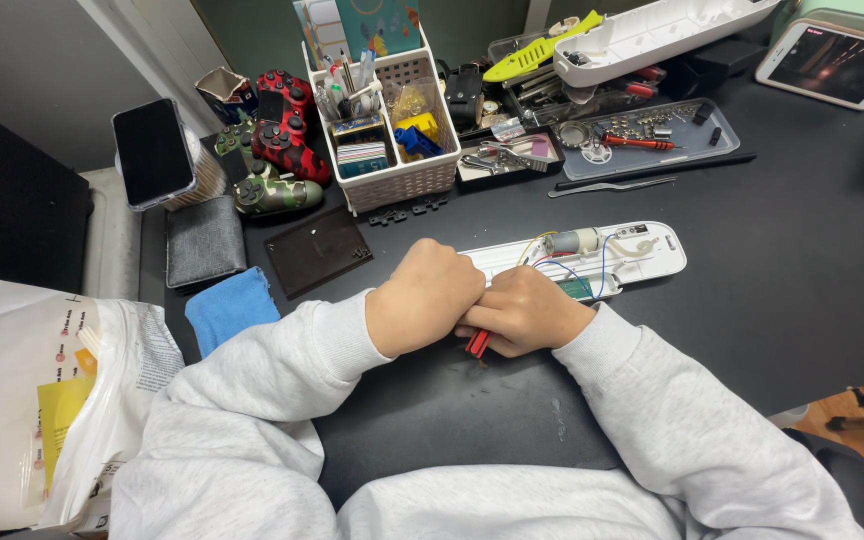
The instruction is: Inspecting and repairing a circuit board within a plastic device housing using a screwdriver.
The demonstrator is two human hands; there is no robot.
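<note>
at the far left a white plastic bag [22, 400] lies at the edge of the black counter [802, 270], with a blue cloth [230, 306] just beside it. the left hand [422, 297] is clenched into a fist, pressed against the right hand [524, 312]. the right hand is curled around a red-handled tool [477, 343], whose handles poke out beneath it. just beyond the hands lies an open white casing [642, 262] showing a small motor [572, 241] and coloured wires [567, 268].

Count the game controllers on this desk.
2: a red camouflage controller left of the white basket, and a green camouflage controller in front of it. Clutter may hide more.
</note>
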